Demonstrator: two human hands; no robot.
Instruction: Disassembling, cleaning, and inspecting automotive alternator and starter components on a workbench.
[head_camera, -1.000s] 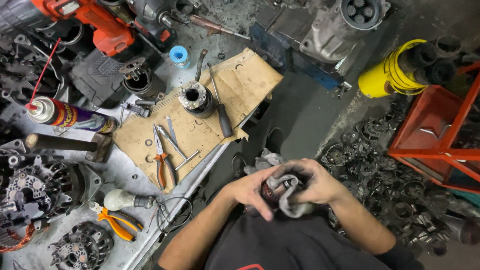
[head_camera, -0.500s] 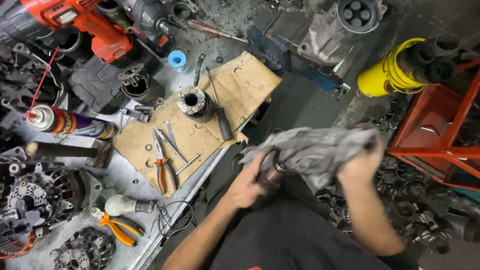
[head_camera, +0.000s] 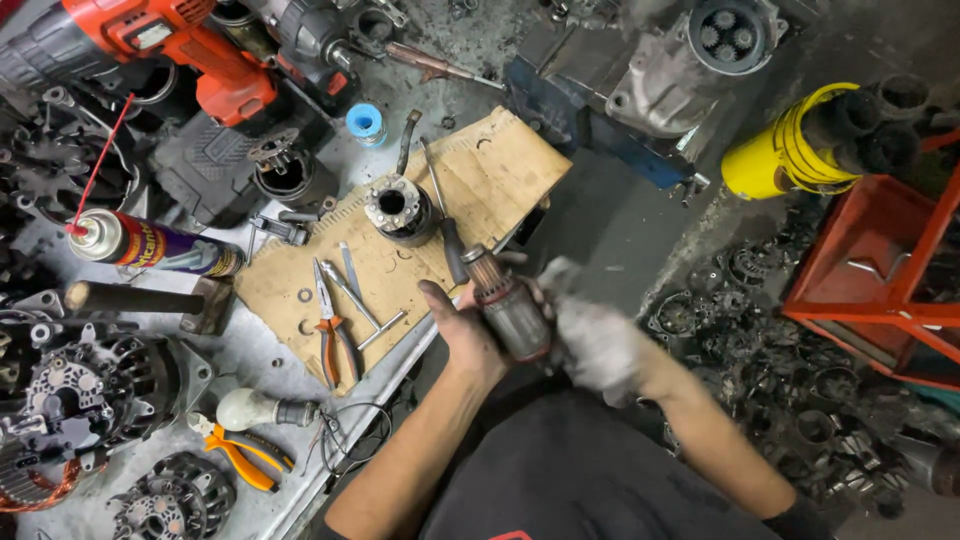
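My left hand (head_camera: 462, 330) grips a cylindrical motor armature (head_camera: 508, 305) with copper-coloured windings, tilted with its shaft end up and to the left. My right hand (head_camera: 600, 345) is blurred and wrapped in a grey rag (head_camera: 590, 335), pressed against the right side of the armature. Both hands hover just off the bench edge, next to a sheet of brown cardboard (head_camera: 490, 175). On the cardboard lie a round metal housing (head_camera: 398, 210), a screwdriver (head_camera: 445, 215) and orange-handled pliers (head_camera: 330, 330).
The bench holds a spray can (head_camera: 150, 245), a red power drill (head_camera: 150, 45), a hammer (head_camera: 140, 300), a blue tape roll (head_camera: 365, 122), alternator parts (head_camera: 70, 390) and orange cutters (head_camera: 240, 455). A yellow canister (head_camera: 780, 150), a red metal frame (head_camera: 880, 270) and scattered scrap parts sit at the right.
The rag, spread wide half a second ago, is now bunched in my right hand against the armature. The armature has come up and left toward the cardboard, now plainly visible.
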